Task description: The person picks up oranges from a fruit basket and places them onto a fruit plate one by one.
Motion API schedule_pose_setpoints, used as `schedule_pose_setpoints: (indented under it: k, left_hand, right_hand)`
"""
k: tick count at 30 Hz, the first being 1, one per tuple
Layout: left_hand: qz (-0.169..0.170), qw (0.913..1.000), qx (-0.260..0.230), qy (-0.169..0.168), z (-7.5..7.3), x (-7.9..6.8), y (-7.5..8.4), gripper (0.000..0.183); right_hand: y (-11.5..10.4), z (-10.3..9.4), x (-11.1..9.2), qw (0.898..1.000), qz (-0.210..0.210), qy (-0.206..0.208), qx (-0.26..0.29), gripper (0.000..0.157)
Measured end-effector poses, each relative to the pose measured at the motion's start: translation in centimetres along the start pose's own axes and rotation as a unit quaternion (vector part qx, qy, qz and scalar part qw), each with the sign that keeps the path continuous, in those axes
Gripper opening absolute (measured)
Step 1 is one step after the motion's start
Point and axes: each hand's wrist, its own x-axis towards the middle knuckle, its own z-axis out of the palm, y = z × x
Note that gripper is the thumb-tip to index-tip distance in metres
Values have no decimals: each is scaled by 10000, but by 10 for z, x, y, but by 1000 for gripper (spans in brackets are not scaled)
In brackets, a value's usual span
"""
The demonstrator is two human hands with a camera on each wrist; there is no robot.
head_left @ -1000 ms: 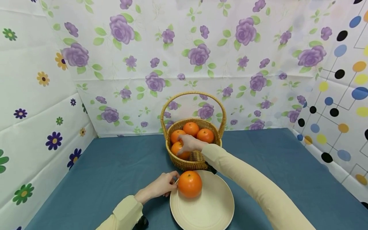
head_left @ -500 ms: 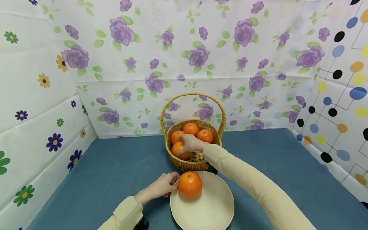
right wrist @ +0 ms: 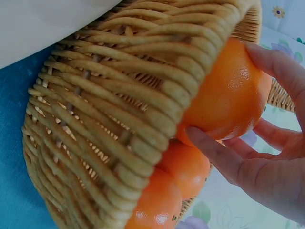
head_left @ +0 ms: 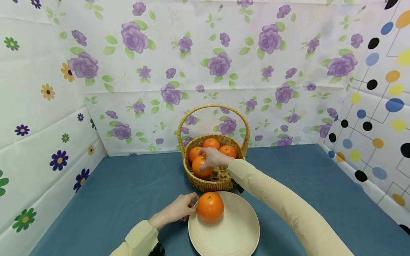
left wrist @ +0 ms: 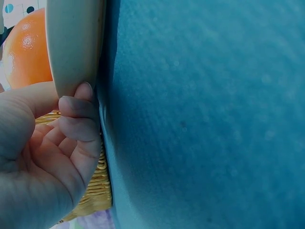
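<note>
In the head view my right hand reaches into the wicker basket and grips an orange at its front left. The right wrist view shows thumb and fingers spread round this orange, which rises past the woven rim. Several other oranges lie behind it, among them a rear orange and a right-hand orange. My left hand pinches the left rim of a cream plate. On that plate, close to my left fingertips, sits one large orange.
The basket's tall arched handle stands over the oranges. Blue cloth covers the table, and a flower-printed sheet hangs behind. The plate stands right in front of the basket, under my right forearm.
The orange in my right hand has come up slightly within the basket. My left hand stays at the plate's rim. The head view has tilted and shifted a little.
</note>
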Motion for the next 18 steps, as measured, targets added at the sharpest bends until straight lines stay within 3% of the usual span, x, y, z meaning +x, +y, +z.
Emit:
schedule_pose_setpoints:
  k: [18]
  left_hand:
    - [26, 10000, -70, -17, 0, 0, 0, 14]
  right_hand:
    - [1, -10, -7, 9999, -31, 75, 135, 57]
